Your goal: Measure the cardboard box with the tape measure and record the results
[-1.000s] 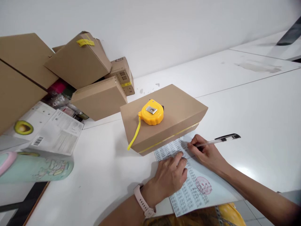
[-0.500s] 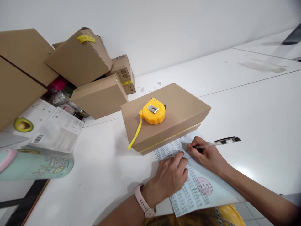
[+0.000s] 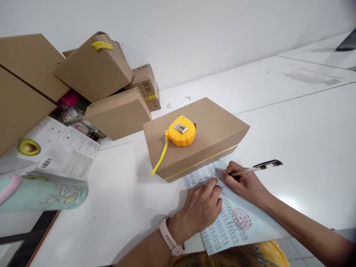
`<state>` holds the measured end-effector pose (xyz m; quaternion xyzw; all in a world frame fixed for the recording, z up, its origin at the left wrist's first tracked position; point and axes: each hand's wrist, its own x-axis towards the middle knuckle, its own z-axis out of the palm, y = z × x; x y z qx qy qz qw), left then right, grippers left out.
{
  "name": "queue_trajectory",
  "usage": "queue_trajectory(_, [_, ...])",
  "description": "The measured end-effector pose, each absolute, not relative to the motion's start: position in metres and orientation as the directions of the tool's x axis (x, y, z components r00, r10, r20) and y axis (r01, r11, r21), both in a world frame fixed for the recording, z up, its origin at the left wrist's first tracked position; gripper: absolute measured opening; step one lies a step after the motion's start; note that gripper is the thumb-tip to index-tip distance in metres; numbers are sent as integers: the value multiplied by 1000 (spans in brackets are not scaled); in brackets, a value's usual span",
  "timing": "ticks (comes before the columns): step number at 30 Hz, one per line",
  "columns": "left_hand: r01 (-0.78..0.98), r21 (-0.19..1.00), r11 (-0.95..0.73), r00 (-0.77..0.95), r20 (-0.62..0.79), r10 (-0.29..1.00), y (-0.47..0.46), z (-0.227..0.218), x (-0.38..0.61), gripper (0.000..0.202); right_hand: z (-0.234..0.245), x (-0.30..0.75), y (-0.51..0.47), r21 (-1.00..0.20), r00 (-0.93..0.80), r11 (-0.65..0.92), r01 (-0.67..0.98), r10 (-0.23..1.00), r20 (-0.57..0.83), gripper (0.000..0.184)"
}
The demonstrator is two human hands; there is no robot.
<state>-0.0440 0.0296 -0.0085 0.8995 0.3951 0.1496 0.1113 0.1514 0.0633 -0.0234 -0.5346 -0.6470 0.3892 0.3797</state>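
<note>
My right hand [image 3: 244,183] grips a pen [image 3: 260,167] with a clear barrel and black clip, its tip down at the paper. The paper [image 3: 226,243] is a pale blue sheet with columns of dark writing and a round red stamp; its far edge lies under or against a cardboard box [image 3: 214,115]. Resting on the sheet, fingers slightly bent and holding nothing, is my left hand [image 3: 204,204], with a pink watch on the wrist. A yellow tape measure [image 3: 182,131] with a yellow strap lies on top of the box.
Several cardboard boxes [image 3: 94,70] are stacked at the back left against the wall. A white printed carton [image 3: 69,152] with an avocado picture lies at the left, beside a mint-green bottle [image 3: 55,193]. The white table [image 3: 300,148] extends to the right.
The pen's upper end has tilted slightly up and to the left. My left hand, the paper, the box and the tape measure stay in place.
</note>
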Motion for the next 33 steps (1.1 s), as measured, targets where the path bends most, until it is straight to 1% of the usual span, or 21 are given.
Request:
queue_trajectory(8, [674, 328, -662, 641, 184, 745, 29, -8, -44, 27, -22, 153, 63, -921, -114, 115, 373, 990, 78, 29])
queue_trajectory(15, [671, 337, -660, 648, 166, 744, 30, -7, -44, 26, -23, 151, 64, -904, -91, 113, 411, 992, 83, 32])
queue_trajectory(24, [674, 335, -658, 643, 173, 746, 28, -7, -44, 26, -19, 151, 64, -911, -110, 115, 397, 991, 77, 33])
queue_trajectory(33, [679, 340, -650, 645, 146, 750, 28, -6, -45, 26, -20, 153, 63, -909, -94, 113, 402, 992, 81, 31])
